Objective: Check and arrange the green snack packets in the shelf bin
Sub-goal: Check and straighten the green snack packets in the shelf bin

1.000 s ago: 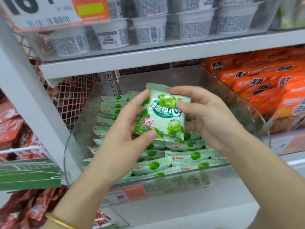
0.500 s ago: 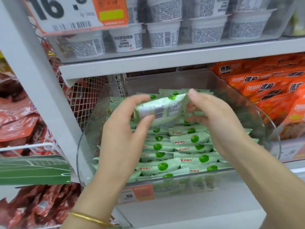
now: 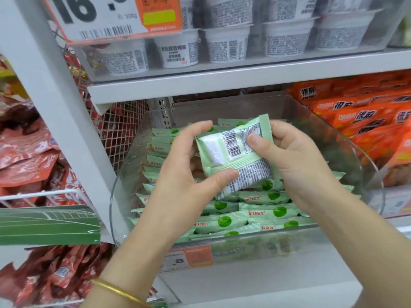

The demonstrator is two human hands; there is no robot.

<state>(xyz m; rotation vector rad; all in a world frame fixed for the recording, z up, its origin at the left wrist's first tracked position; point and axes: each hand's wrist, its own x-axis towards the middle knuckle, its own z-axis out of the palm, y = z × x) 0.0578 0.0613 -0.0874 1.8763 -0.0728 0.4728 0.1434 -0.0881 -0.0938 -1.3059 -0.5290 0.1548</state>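
since the earlier frames the held packet (image 3: pixel 222 152) has been turned over. its printed green face was toward the camera, then it stood edge-on, and now its back, with barcode and small print, faces up. both hands have stayed on it throughout.

hands: left hand (image 3: pixel 184 174) pinches the packet, thumb on the lower edge and fingers curled over the upper left edge. right hand (image 3: pixel 295 165) pinches the right side, thumb on the back panel beside the barcode, fingers behind. the hands are close together, joined only by the packet.

location: the packet is held above the middle of the clear bin (image 3: pixel 295 245), apart from the packets (image 3: pixel 224 221) below, which lie in overlapping rows from the front wall toward the back.

handling, as judged: light, soft and likely slippery; contents may crush if squeezed. best taken by the crimped ends or side edges, not across the puffed middle.

appearance: pale green pillow pack, crimped ends, a seam across the back, slightly puffed and creased.

noted nearby: white tubs (image 3: pixel 226 47) on the shelf above, orange packets (image 3: pixel 360 116) beyond the bin's right wall.
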